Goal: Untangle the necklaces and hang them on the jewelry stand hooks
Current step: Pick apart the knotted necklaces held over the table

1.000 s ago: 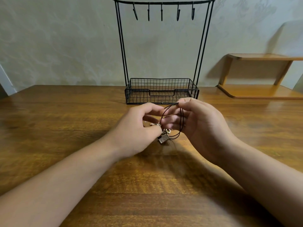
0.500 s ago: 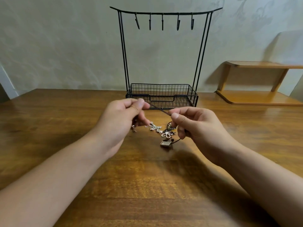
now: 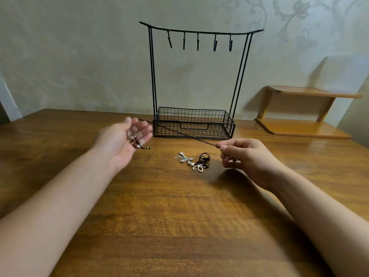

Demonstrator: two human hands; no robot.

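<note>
A dark brown cord necklace [image 3: 179, 133] runs taut between my two hands above the table. My left hand [image 3: 123, 140] holds one end, palm turned up, with the cord over the thumb and a beaded loop lying in the palm. My right hand [image 3: 243, 154] pinches the other end between thumb and forefinger. On the table between them lie a silver cross pendant [image 3: 184, 157], a flower-shaped pendant [image 3: 199, 167] and a small dark cord bundle [image 3: 204, 157]. The black wire jewelry stand [image 3: 199, 80] rises behind, with several bare hooks [image 3: 197, 42] on its top bar.
The stand's wire basket base [image 3: 229, 124] sits at the far edge of the wooden table [image 3: 179, 226], close to the wall. A low wooden shelf [image 3: 303, 112] stands at the back right.
My hands have drawn apart, left going left and right going right, pulling the cord out straight. The pendants and the dark bundle now lie uncovered on the table. The view tilted up.
</note>
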